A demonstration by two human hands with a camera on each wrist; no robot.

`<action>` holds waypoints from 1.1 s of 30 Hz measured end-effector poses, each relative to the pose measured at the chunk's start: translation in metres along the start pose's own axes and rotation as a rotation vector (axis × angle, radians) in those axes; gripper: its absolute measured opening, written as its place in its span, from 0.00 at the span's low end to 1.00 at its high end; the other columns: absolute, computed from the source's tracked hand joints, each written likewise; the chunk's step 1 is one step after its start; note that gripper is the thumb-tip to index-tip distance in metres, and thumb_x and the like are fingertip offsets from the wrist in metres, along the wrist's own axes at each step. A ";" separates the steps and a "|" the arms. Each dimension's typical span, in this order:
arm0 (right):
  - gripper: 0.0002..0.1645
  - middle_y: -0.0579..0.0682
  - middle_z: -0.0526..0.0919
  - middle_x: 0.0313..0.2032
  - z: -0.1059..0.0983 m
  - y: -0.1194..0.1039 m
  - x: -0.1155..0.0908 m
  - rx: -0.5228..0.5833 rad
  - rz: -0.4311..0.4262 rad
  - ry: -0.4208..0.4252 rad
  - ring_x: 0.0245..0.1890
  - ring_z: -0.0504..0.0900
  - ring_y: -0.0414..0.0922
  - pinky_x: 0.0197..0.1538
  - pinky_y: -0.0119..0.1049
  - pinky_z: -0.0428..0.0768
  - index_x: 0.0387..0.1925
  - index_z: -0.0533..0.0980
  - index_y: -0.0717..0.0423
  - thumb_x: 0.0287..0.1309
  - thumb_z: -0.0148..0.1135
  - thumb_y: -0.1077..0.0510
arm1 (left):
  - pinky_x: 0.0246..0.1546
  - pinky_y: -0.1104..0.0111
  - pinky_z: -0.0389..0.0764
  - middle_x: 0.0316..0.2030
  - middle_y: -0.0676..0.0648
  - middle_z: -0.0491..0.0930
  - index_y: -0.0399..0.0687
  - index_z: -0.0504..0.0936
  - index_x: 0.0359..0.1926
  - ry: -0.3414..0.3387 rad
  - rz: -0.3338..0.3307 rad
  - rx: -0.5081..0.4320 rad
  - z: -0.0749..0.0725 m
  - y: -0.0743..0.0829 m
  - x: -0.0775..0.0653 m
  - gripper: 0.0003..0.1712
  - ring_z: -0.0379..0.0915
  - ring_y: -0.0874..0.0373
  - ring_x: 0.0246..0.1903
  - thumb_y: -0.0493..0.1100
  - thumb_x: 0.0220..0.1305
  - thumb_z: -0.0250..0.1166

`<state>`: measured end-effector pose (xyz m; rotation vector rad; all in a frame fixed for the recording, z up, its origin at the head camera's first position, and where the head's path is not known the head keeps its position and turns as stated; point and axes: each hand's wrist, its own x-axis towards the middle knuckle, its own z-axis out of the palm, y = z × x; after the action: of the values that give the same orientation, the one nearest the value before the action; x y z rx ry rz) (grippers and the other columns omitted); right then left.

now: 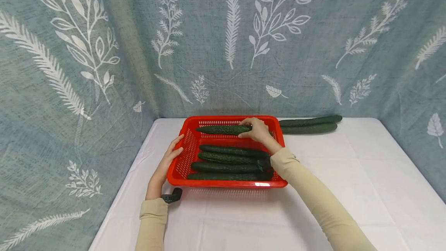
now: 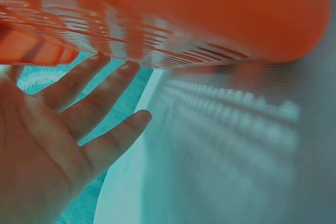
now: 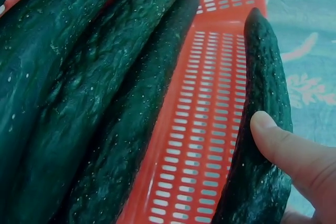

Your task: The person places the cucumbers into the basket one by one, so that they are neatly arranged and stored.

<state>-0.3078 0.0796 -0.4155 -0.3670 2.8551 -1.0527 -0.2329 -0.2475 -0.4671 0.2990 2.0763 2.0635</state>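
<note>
My right hand (image 1: 258, 130) grips a dark green cucumber (image 1: 223, 129) near the back wall of a red plastic basket (image 1: 226, 183). In the right wrist view the thumb (image 3: 278, 140) presses on the near side of this cucumber (image 3: 265, 93); the other fingers are mostly hidden. Several more cucumbers (image 1: 230, 167) lie side by side in the basket's front half, lengthwise left to right. At the basket's left side is my left hand (image 1: 166, 164), its fingers extended toward the rim. The left wrist view shows these fingers (image 2: 100, 103) spread beside the slotted wall (image 2: 157, 35).
Two cucumbers (image 1: 310, 124) lie on the white tablecloth (image 1: 355, 173) behind and to the right of the basket. A green-blue curtain (image 1: 216, 84) with white leaf prints hangs behind and at both sides of the table. The left wrist carries a black camera (image 1: 172, 195).
</note>
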 end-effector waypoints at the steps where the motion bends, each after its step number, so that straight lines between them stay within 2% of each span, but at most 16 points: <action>1: 0.27 0.55 0.74 0.55 0.000 0.000 0.001 -0.007 0.004 -0.003 0.56 0.69 0.54 0.58 0.62 0.58 0.51 0.77 0.48 0.46 0.71 0.51 | 0.50 0.69 0.72 0.68 0.41 0.47 0.57 0.44 0.72 0.000 0.001 -0.002 0.000 0.000 0.000 0.31 0.53 0.43 0.61 0.48 0.72 0.42; 14: 0.26 0.54 0.76 0.53 0.007 -0.001 0.001 -0.108 0.031 -0.013 0.54 0.71 0.54 0.56 0.61 0.62 0.50 0.78 0.48 0.46 0.71 0.51 | 0.48 0.70 0.73 0.68 0.41 0.47 0.57 0.44 0.72 -0.003 0.010 0.000 0.001 0.003 0.001 0.31 0.54 0.44 0.60 0.47 0.72 0.42; 21: 0.21 0.54 0.79 0.51 0.007 0.000 0.002 -0.033 -0.008 -0.017 0.53 0.73 0.53 0.55 0.57 0.64 0.49 0.79 0.51 0.51 0.67 0.54 | 0.49 0.68 0.73 0.68 0.41 0.47 0.57 0.44 0.72 0.001 0.003 0.001 0.000 0.002 0.001 0.31 0.54 0.43 0.60 0.46 0.72 0.42; 33: 0.20 0.55 0.78 0.51 -0.003 0.000 0.000 0.023 -0.048 -0.028 0.53 0.74 0.54 0.54 0.55 0.68 0.49 0.78 0.53 0.53 0.66 0.56 | 0.48 0.67 0.74 0.68 0.40 0.48 0.57 0.44 0.72 0.004 -0.005 -0.001 0.000 0.001 0.000 0.32 0.56 0.42 0.59 0.47 0.71 0.42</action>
<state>-0.3082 0.0816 -0.4130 -0.4462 2.8210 -1.0785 -0.2332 -0.2473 -0.4662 0.2891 2.0761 2.0636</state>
